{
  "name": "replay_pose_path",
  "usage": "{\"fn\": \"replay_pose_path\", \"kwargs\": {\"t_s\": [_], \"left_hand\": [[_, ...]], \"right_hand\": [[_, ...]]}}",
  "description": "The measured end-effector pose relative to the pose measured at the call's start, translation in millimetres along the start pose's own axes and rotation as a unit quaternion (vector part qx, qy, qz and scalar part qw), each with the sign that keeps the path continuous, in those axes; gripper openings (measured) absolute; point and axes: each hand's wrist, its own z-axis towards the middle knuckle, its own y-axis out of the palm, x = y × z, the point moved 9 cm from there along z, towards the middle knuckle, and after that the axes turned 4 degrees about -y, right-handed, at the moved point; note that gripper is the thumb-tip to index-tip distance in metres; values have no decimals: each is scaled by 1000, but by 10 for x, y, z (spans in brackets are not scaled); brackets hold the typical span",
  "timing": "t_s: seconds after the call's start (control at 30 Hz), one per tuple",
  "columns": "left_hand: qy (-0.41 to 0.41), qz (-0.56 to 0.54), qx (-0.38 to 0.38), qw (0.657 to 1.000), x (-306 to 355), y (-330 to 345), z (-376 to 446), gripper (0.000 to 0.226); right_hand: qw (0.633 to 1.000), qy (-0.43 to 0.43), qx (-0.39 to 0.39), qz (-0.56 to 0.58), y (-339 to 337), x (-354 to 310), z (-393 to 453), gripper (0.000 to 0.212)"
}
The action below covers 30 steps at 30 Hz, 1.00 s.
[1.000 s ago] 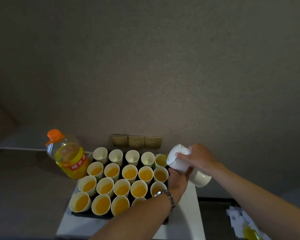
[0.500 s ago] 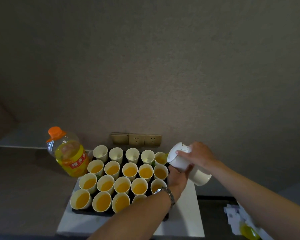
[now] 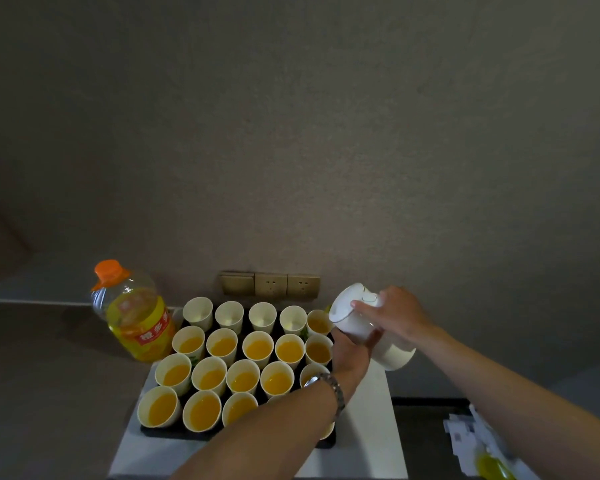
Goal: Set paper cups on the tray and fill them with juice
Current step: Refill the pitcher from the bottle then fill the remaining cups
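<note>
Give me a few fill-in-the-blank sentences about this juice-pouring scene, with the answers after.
1. The big bottle left of the tray has an ____ cap.
2. In the back row, ____ cups look unfilled.
3. Both hands, the left hand and right hand, hold a ____ jug.
4. A ____ sits on the left wrist.

Answers: orange; four; white; watch

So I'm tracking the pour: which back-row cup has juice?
The rightmost back-row cup, under the tilted white pitcher; the other four back-row cups look empty.
</note>
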Motion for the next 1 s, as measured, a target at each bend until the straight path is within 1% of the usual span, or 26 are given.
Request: {"fn": "replay_pose_path", "kwargs": {"t_s": [0.07, 0.17, 0.2, 0.3, 0.4, 0.5, 0.57, 0.67, 0.8, 0.87, 0.93, 1.0], "left_hand": [[1, 12, 15, 1000, 12, -34, 9, 116], [3, 27, 18, 999, 200, -98, -110, 123], [4, 33, 13, 999, 281, -112, -171, 119], [7, 64, 11, 998, 463, -155, -300, 94], [11, 82, 17, 996, 550, -193, -337, 87], [28, 93, 32, 995, 637, -262, -349, 75], [42, 97, 39, 994, 693, -308, -353, 73], [60, 92, 52, 993, 747, -371, -332, 82], [84, 87, 68, 990, 802, -458, -317, 113], [84, 79, 75, 990, 765, -510, -256, 123], [80, 80, 70, 991, 807, -550, -285, 123], [81, 85, 62, 991, 863, -580, -332, 115]], "right_hand": [[1000, 2, 0, -4, -12, -21, -1, 64], [1000, 8, 9, 2, -12, -24, 9, 70], [1000, 9, 11, 5, -19, -28, 12, 73], [1000, 6, 14, 22, -46, -48, 21, 75], [999, -6, 30, 13, -105, -95, 32, 67], [999, -13, 32, 15, -121, -146, 45, 73], [999, -17, 34, 21, -130, -181, 64, 73], [998, -29, 47, 17, -176, -272, 89, 69], [998, -40, 51, 5, -197, -381, 109, 67], [998, -43, 50, 9, -187, -424, 118, 67], [998, -45, 51, 13, -158, -456, 135, 67], [998, -47, 49, 19, -125, -500, 147, 68]]}}
